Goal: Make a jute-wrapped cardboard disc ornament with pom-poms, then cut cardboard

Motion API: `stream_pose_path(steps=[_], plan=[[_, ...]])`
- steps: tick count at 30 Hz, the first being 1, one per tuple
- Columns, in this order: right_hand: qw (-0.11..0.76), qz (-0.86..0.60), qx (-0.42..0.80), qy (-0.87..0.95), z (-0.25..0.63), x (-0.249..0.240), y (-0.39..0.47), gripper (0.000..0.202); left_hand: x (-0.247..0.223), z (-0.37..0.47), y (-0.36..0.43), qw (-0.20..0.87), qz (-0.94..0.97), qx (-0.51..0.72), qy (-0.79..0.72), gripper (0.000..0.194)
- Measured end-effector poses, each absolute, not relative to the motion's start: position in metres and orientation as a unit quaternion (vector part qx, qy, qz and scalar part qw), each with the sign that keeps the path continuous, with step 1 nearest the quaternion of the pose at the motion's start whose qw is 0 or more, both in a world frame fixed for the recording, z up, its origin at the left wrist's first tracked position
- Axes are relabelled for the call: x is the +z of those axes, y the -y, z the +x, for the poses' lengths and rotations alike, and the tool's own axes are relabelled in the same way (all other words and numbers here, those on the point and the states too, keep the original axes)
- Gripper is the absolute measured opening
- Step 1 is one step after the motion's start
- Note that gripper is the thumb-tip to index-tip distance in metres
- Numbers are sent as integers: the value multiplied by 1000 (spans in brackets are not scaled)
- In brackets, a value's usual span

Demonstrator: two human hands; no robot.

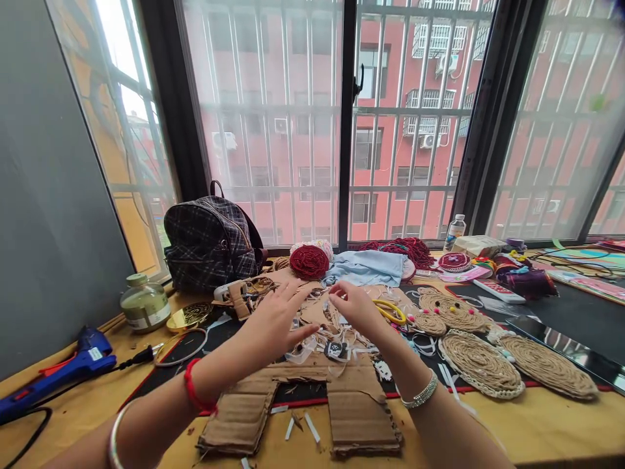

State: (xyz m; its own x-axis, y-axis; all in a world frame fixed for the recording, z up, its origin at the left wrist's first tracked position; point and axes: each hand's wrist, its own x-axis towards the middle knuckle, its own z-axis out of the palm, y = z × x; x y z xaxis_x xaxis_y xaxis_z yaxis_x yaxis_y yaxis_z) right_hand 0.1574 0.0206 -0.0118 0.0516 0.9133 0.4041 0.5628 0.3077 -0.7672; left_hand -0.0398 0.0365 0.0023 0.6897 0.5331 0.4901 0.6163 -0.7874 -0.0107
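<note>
Barred windows look out on a reddish building, and below them a yellow-topped table carries a dark mat crowded with craft materials. Over the middle of it the left hand is palm down, its fingers spread and its thumb apart from them, gripping nothing. Just to its right, the right hand is partly curled, thumb and fingers bent toward the left hand; whether anything sits between its fingertips cannot be told. The two hands are close but apart. Cut cardboard lies flat beneath and on the near side of both hands, between the forearms. Its two broad legs point toward the person, splaying slightly, and the crosspiece joining them runs left to right. More cardboard shows on the far side of the hands, but whether it is all one piece, and so where its full long axis runs, is hidden by white scraps under the fingers. Beyond the hands sits a dark red yarn ball. Just right of the right hand are yellow loop handles, then coiled twine discs. Well left of the left hand, a blue glue gun points away from the person, near a lidded jar and a plaid backpack.
</note>
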Motion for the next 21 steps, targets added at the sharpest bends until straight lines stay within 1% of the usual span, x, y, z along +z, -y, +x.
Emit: stream_pose_path(steps=[1, 3, 4, 5, 6, 7, 10, 12, 14, 16, 21], plan=[[370, -566, 180, 715, 159, -14, -19, 22, -9, -44, -26, 76, -910, -225, 341, 70], [200, -555, 178, 787, 161, -20, -15, 43, -31, -48, -12, 39, -900, -210, 379, 79], [140, -546, 172, 808, 161, -23, -14, 56, -40, -49, -10, 22, -896, -207, 392, 81], [97, -539, 159, 822, 161, -26, -13, 66, -47, -49, -10, 13, -889, -215, 405, 81], [71, -533, 142, 831, 161, -28, -12, 71, -53, -48, -12, 8, -881, -225, 415, 79], [56, -529, 126, 837, 160, -29, -12, 70, -56, -48, -15, 7, -877, -238, 417, 76], [42, -529, 84, 844, 158, -29, -13, 51, -61, -49, -26, 13, -880, -272, 389, 62], [47, -529, 57, 845, 158, -28, -14, 42, -61, -53, -30, 26, -885, -276, 373, 54], [54, -529, 40, 846, 157, -27, -15, 38, -62, -58, -30, 48, -893, -266, 361, 47], [61, -525, 35, 848, 157, -29, -16, 37, -63, -65, -27, 76, -902, -253, 341, 45], [73, -525, 31, 847, 156, -36, -20, 32, -62, -92, -20, 136, -906, -232, 326, 53]])
